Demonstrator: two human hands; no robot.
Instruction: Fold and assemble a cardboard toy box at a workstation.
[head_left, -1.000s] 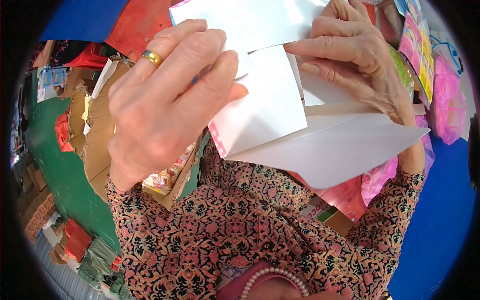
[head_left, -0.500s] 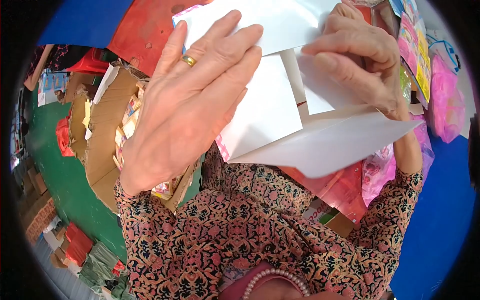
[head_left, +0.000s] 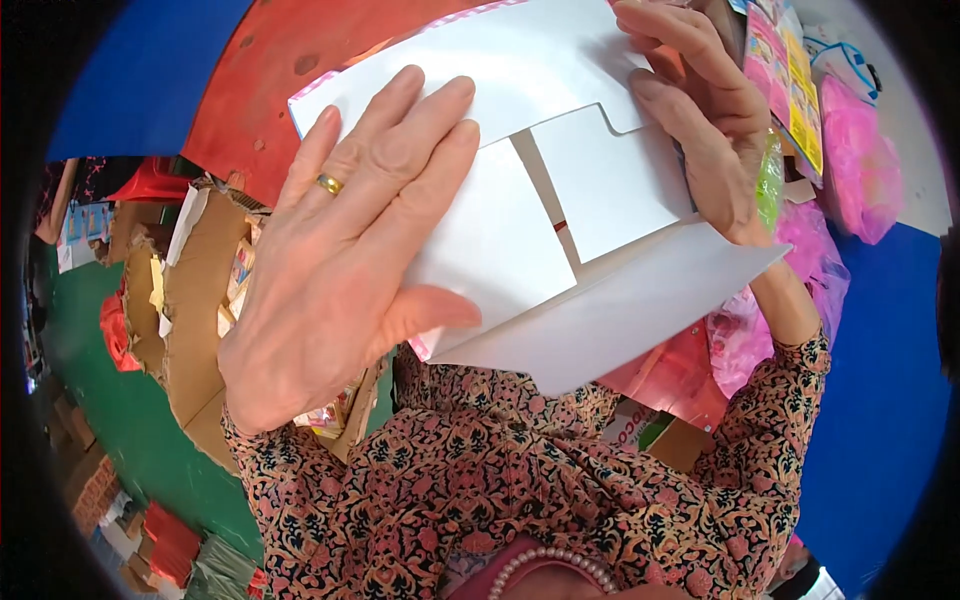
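A white-lined folding paper box [head_left: 610,190] with pink-checked edges lies under both my hands, bottom or lid flaps partly folded in. Two side flaps lie inward with a narrow gap between them. The far flap [head_left: 520,60] with a notched edge overlaps them, while the near flap [head_left: 600,310] stands out towards me. My left hand [head_left: 340,240], with a gold ring, lies flat across the left flaps, fingers spread and thumb out over the near left corner. At the box's right side, my right hand [head_left: 715,120] curls round the edge, its fingertips on the far flap.
Left of me stands a torn brown carton [head_left: 205,310] with small printed packets inside. A red worktop [head_left: 270,100] lies beneath the box. To the right are colourful printed packages [head_left: 795,90] and pink plastic bags [head_left: 860,170].
The box and both hands have shifted left and slightly nearer. My right fingers have moved off the right side flap to the box's edge; the far flap's notched edge now lies over it.
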